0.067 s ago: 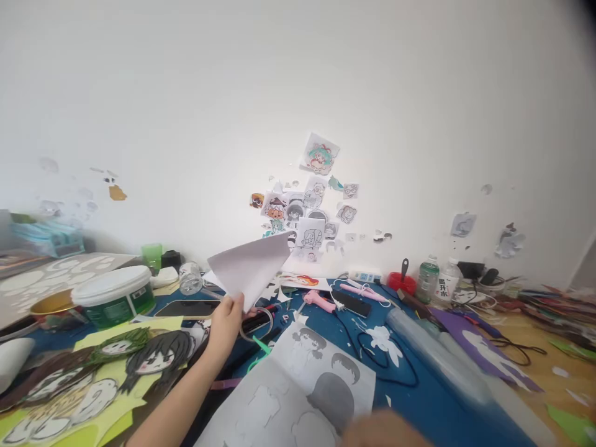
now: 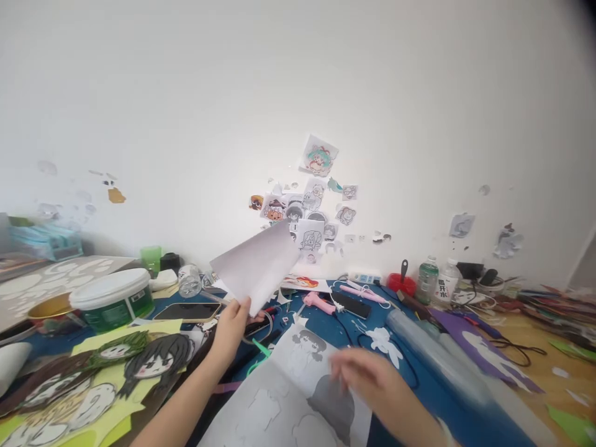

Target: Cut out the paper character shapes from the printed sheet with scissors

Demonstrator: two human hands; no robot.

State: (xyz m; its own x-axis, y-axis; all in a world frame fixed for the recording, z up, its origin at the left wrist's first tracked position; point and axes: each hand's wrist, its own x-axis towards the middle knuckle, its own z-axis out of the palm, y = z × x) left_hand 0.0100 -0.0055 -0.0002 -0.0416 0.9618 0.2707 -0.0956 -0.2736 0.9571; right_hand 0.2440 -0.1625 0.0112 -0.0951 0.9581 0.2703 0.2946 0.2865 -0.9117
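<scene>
My left hand (image 2: 231, 332) pinches a blank white sheet of paper (image 2: 256, 265) by its lower edge and holds it tilted up above the table. My right hand (image 2: 372, 382) hovers low over a large printed sheet with grey cartoon heads (image 2: 284, 403); it is smeared by motion, so its fingers are unclear. Beneath both lies a blue mat (image 2: 419, 397).
A green tub with a white lid (image 2: 112, 298) and a phone (image 2: 186, 310) sit at left beside cut-out cartoon figures (image 2: 116, 366). A pink tool (image 2: 319, 302), black cable (image 2: 391, 366), clear roll (image 2: 433, 354) and bottles (image 2: 428, 279) lie right. Stickers (image 2: 307, 211) cover the wall.
My right hand has risen into view from the bottom edge over the printed sheet. The white paper in my left hand has shifted slightly right and up.
</scene>
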